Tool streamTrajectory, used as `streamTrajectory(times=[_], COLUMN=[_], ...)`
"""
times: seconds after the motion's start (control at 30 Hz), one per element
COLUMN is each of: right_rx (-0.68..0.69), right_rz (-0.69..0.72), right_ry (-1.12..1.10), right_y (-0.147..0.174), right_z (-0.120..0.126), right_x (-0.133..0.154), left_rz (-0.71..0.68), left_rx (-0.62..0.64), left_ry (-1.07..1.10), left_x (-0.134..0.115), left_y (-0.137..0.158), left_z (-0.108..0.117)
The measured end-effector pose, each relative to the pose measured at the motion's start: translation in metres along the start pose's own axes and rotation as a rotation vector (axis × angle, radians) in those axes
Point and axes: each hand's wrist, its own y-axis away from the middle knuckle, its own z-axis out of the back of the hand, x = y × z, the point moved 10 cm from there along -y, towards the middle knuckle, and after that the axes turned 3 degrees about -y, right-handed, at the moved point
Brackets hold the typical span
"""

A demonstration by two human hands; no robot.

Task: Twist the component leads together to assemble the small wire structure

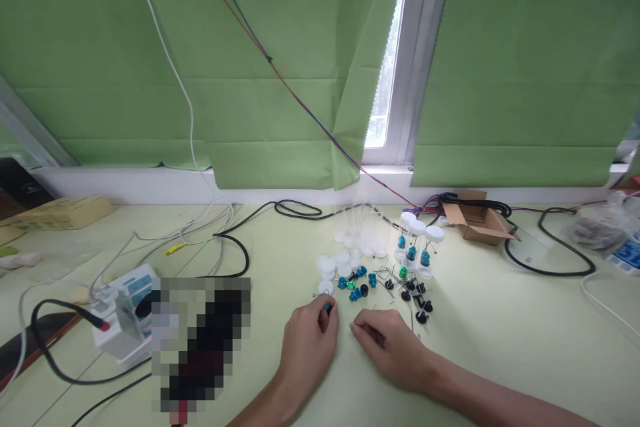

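My left hand (311, 340) is closed in a pinch around a small teal piece (328, 307) with a thin bent wire standing out of it. Close by on the right, my right hand (393, 350) has its fingers pressed together; what they hold, if anything, is hidden. Just beyond both hands lie several small blue pieces (373, 280), thin bent wires (387, 271) and black disc-shaped parts with stems (421, 317). A white round cap (326, 287) lies in front of my left fingertips, among several others. Farther back stand three white-capped clear containers (425, 270) with blue pieces inside.
Behind the caps stand clear empty containers (367, 227). An open cardboard box (483, 230) and black cables (550, 272) are at the back right. On the left are a white power strip (123, 340) with plugs and a pixelated dark object (210, 340).
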Motion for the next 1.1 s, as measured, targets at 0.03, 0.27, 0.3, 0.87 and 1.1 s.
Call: streamTrajectory(times=[0.03,0.27,0.3,0.87,1.1], right_rx=[0.003,0.027,0.03,0.059,0.071], right_rz=[-0.001,-0.007,-0.006,0.021,0.028], right_ry=[0.007,0.03,0.034,0.092,0.107], right_y=[0.0,-0.001,-0.001,-0.001,-0.001], right_z=[0.0,-0.002,-0.002,-0.007,-0.008], right_x=[0.0,0.002,0.002,0.002,0.003], left_rz=[0.001,0.043,0.045,0.045,0.051], left_rx=[-0.005,-0.056,-0.064,-0.259,-0.221], left_ry=[0.021,0.224,0.246,0.364,0.387], left_x=[0.001,0.009,0.009,0.006,0.008], left_y=[-0.001,-0.003,-0.002,0.006,0.005], left_z=[0.0,0.002,0.002,0.022,0.016])
